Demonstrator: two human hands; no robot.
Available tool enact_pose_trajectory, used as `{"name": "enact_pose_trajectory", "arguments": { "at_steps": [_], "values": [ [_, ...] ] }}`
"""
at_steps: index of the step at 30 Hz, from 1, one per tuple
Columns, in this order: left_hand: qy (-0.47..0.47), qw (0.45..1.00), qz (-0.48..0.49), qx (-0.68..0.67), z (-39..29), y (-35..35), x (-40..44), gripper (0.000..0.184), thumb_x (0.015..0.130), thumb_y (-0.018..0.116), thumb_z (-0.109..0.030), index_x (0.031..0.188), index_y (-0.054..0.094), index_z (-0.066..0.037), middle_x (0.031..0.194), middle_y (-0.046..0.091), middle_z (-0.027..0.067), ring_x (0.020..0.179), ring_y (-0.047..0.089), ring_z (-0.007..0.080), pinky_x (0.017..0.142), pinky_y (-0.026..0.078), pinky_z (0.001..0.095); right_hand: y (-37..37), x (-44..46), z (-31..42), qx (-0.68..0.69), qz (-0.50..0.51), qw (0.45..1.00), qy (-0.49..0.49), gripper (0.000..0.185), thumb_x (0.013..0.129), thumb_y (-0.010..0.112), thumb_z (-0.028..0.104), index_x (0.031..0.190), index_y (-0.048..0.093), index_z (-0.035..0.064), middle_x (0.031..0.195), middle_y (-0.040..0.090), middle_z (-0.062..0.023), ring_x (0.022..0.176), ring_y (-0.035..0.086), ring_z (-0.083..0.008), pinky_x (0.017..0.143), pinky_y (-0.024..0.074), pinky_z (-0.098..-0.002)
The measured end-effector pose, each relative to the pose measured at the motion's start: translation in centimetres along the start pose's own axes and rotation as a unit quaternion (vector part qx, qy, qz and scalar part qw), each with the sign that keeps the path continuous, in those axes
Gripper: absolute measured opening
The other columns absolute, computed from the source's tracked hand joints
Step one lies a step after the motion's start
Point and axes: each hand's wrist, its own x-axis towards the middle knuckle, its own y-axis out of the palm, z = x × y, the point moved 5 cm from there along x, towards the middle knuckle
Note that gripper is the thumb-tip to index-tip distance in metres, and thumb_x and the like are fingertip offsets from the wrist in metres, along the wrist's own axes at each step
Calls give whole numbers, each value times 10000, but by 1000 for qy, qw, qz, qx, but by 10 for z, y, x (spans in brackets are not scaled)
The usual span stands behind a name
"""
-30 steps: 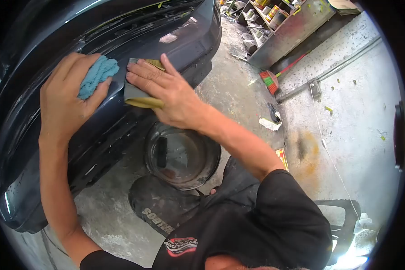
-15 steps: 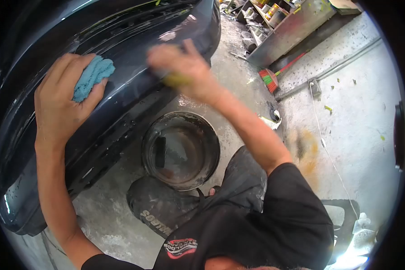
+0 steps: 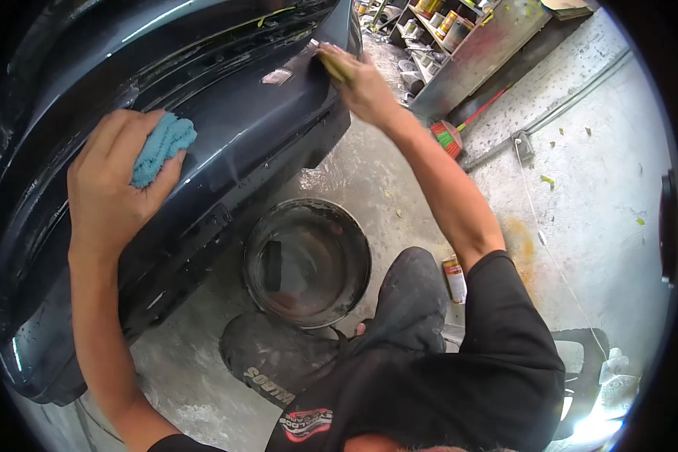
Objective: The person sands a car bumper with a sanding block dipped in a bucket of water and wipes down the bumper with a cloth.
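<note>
A dark, glossy car bumper (image 3: 233, 139) with wet-looking patches curves across the left and top of the view. My left hand (image 3: 113, 169) rests on it with fingers wrapped round a folded blue cloth (image 3: 162, 151). Farther along, near the bumper's far end, my right hand (image 3: 369, 89) grips a thin yellow-green pad (image 3: 334, 66) against the surface. Right beside that pad is a pale, scuffed-looking patch (image 3: 279, 76). The pad's exact kind is unclear, as the fingers cover part of it.
Between my knees and the bumper stands a round black tub (image 3: 309, 324) of water, with a dark block (image 3: 273, 265) in it. A can (image 3: 454, 279) is by my right knee. A broom (image 3: 448, 138) leans near a shelf (image 3: 467, 64) holding cans.
My right hand has swept up and right along the bumper with the pad, from mid-surface to the far end. My left hand keeps the cloth, nearly in place.
</note>
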Motion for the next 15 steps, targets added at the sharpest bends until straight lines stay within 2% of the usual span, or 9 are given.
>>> {"name": "enact_pose_trajectory", "arguments": {
  "at_steps": [2, 3, 4, 6, 8, 12, 13, 14, 15],
  "values": [
    [-10, 1000, 5, -2, -5, -1, -2, 349, 779, 822, -104, 1107, 731, -27, 1012, 704, 112, 898, 715, 296, 783, 575, 382, -13, -2, 54, 57, 11, 997, 54, 450, 1007, 564, 41, 1456, 574, 74, 1498, 586, -197, 1423, 543, -337, 1190, 357, -560],
    [-10, 1000, 4, 1, -7, -3, 0, 349, 779, 822, -105, 1107, 732, -27, 1012, 705, 112, 899, 715, 296, 783, 576, 381, -13, -7, 80, 70, 4, 996, -49, 470, 991, 581, 49, 1459, 578, 84, 1524, 568, -176, 1450, 515, -328, 1220, 305, -605],
    [-11, 1000, 7, 4, -7, -7, 2, 349, 779, 823, -105, 1107, 733, -28, 1013, 705, 112, 899, 715, 296, 783, 577, 381, -22, -9, 107, 114, 14, 992, -44, 504, 976, 578, 28, 1472, 573, 115, 1541, 559, -149, 1459, 505, -322, 1227, 295, -592],
    [-14, 1000, 15, 4, -6, -6, 3, 350, 777, 824, -105, 1107, 734, -28, 1015, 706, 111, 901, 716, 295, 782, 578, 381, -25, -4, 80, 65, 52, 993, -84, 535, 972, 577, 24, 1494, 554, 141, 1553, 556, -120, 1459, 504, -319, 1230, 303, -587],
    [-17, 1000, 11, 3, -3, -6, 5, 352, 774, 827, -104, 1105, 735, -27, 1016, 708, 109, 902, 716, 295, 780, 579, 381, -4, 5, 3, 66, 25, 997, 7, 550, 979, 568, 27, 1512, 536, 157, 1566, 548, -106, 1463, 500, -314, 1235, 288, -605],
    [3, 1000, 8, 1, -3, -2, 0, 359, 769, 833, -103, 1106, 735, -27, 1018, 709, 109, 901, 716, 291, 780, 578, 380, -2, 7, 31, 76, 38, 994, 72, 510, 1007, 566, 54, 1509, 540, 138, 1604, 497, -137, 1483, 476, -325, 1221, 272, -647],
    [-2, 1000, 6, 6, -5, -4, 2, 361, 768, 834, -103, 1106, 734, -27, 1018, 709, 109, 902, 716, 291, 780, 578, 380, -7, -2, 65, 80, 16, 996, -42, 483, 1027, 581, 87, 1506, 544, 133, 1607, 493, -134, 1499, 455, -320, 1230, 247, -673],
    [-5, 1000, 7, 12, -5, -5, 5, 363, 766, 836, -104, 1106, 734, -27, 1018, 709, 109, 903, 716, 290, 780, 577, 379, -17, -5, 100, 137, 27, 989, -38, 458, 1036, 585, 94, 1492, 558, 130, 1589, 518, -112, 1498, 460, -304, 1234, 234, -670],
    [-9, 1000, 11, 12, -5, -5, 6, 363, 766, 836, -105, 1106, 734, -27, 1019, 708, 110, 904, 715, 291, 780, 577, 379, -18, -7, 102, 99, 28, 991, -81, 457, 1034, 580, 81, 1487, 561, 134, 1575, 534, -104, 1490, 474, -293, 1220, 257, -662]
  ]
}}
